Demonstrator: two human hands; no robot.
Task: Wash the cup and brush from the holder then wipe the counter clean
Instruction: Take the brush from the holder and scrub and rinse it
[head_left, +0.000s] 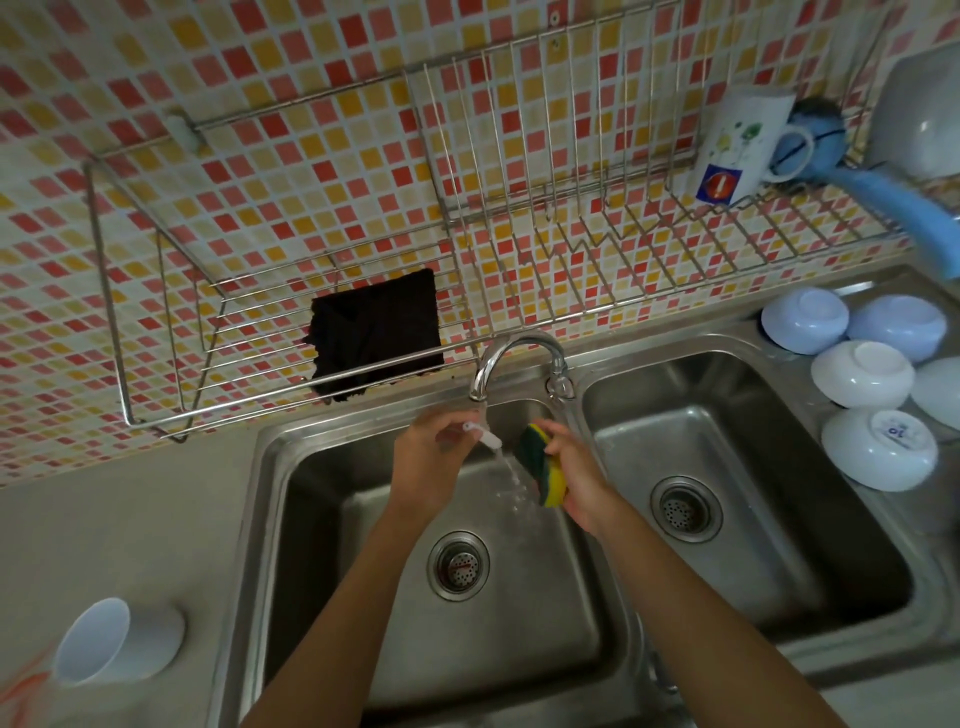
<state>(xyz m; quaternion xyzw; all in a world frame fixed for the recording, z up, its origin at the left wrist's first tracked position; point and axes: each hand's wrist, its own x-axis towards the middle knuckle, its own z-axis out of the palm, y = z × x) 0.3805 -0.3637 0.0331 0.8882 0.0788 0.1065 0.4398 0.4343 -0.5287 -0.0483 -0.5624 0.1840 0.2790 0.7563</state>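
Note:
Over the left sink basin (322, 519), my left hand (431, 457) grips a thin white brush (485, 436) and holds its end under the water running from the chrome faucet (514, 358). Beside it, my right hand (576, 478) grips a green and yellow sponge (540, 467), close to the stream. A white plastic cup (114, 644) lies on its side on the grey counter (104, 530) at the lower left.
A wire rack (363, 249) on the tiled wall holds a black cloth (376, 332), a printed mug (737, 145) and a blue-handled scrubber (883, 192). Several upturned white bowls (862, 379) sit right of the second basin (753, 519).

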